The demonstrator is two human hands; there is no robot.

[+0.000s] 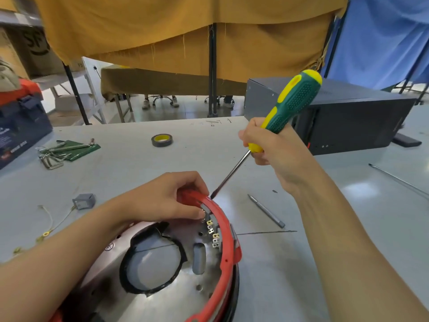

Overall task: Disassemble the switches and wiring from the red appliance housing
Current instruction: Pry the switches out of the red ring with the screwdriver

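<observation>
The red appliance housing (228,256) lies open side up at the front of the table, its silver metal plate (190,278) showing inside. Grey switches with metal terminals (212,231) sit along the inner rim on the right. My left hand (167,198) pinches the red rim and the top switch at the far edge. My right hand (274,145) grips a green and yellow screwdriver (287,105), its tip touching the rim just right of my left fingers. A removed grey switch (84,201) and loose wires with terminals (47,231) lie on the table to the left.
A grey screwdriver bit (267,211) lies right of the housing. A roll of tape (162,139) and hex keys on a green pouch (65,149) rest farther back. A black computer case (343,117) stands at the back right, a thin rod (399,180) at the right.
</observation>
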